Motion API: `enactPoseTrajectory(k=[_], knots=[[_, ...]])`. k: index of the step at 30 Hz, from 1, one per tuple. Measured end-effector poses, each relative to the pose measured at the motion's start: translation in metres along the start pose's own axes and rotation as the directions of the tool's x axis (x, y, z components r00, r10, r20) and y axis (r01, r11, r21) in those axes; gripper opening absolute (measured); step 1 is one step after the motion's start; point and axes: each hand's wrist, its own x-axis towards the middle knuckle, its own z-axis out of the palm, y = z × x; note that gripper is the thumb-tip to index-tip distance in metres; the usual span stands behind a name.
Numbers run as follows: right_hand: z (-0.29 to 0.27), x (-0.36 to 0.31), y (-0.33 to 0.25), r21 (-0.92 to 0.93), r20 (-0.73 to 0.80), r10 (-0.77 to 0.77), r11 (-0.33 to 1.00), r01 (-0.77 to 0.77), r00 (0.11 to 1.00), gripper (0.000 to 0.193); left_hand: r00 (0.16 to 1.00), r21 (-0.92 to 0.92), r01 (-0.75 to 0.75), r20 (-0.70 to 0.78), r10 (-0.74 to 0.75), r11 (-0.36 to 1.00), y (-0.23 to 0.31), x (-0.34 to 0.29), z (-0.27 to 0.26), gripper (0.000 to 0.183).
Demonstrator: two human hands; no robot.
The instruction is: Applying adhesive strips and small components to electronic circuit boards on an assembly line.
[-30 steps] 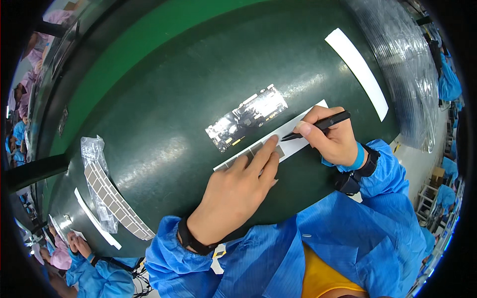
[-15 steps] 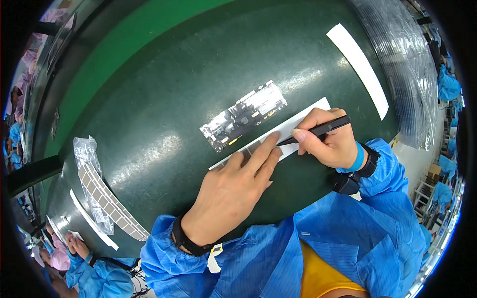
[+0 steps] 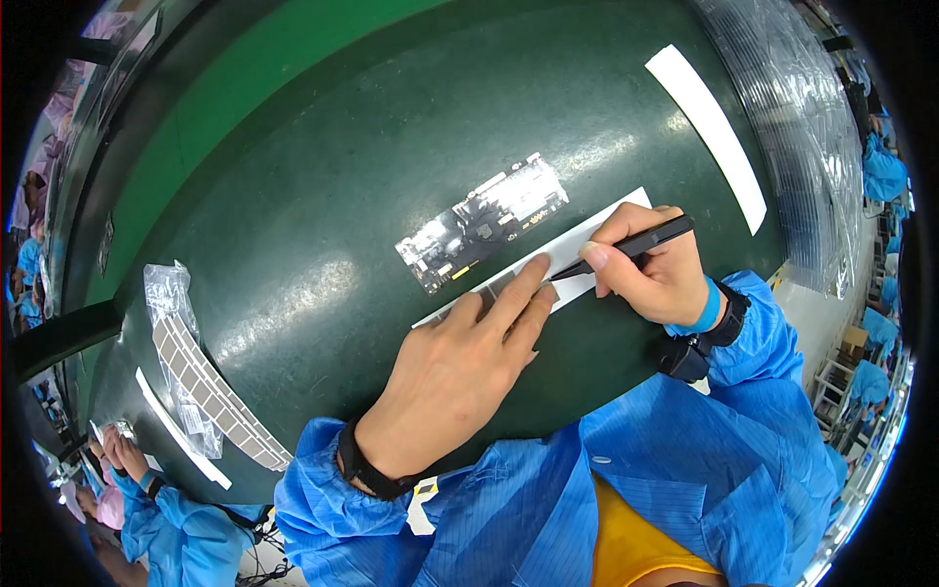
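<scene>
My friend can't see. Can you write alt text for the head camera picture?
A person's right hand holds black tweezers over a white strip bearing grey rectangles, while the left hand rests on it. A circuit board lies beyond on a dark green table.

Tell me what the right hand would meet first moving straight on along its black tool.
The right hand would likely run the tip of its black tool into the fingers of the left hand; whether they already touch is unclear.
</scene>
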Motion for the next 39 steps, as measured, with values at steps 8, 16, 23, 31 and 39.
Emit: enactPoseTrajectory(k=[8, 16, 23, 31, 39], knots=[[0.003, 0.002, 0.000, 0.094, 0.023, -0.010, 0.996, 0.008, 1.000, 0.010, 1.000, -0.012, 0.010, 0.015, -0.009, 1.000, -0.001, 0.001, -0.003, 0.051], [-0.018, 0.014, -0.007, 0.238, -0.048, 0.142, 0.963, -0.127, 0.989, 0.018, 1.000, -0.032, -0.002, -0.017, 0.002, 0.999, -0.002, 0.007, -0.010, 0.045], [-0.034, 0.068, -0.011, 0.203, -0.098, 0.152, 0.971, -0.130, 0.984, 0.019, 0.960, 0.064, 0.087, -0.273, -0.066, 0.994, -0.019, 0.035, -0.021, 0.034], [-0.027, 0.071, 0.007, 0.193, -0.079, 0.167, 0.970, -0.149, 0.983, 0.019, 0.977, 0.144, 0.065, -0.210, -0.034, 0.987, -0.033, 0.043, -0.013, 0.034], [-0.027, 0.073, 0.007, 0.178, -0.033, 0.161, 0.972, -0.153, 0.986, 0.022, 0.977, 0.069, 0.067, -0.207, -0.051, 0.995, -0.034, 0.047, -0.015, 0.034]])
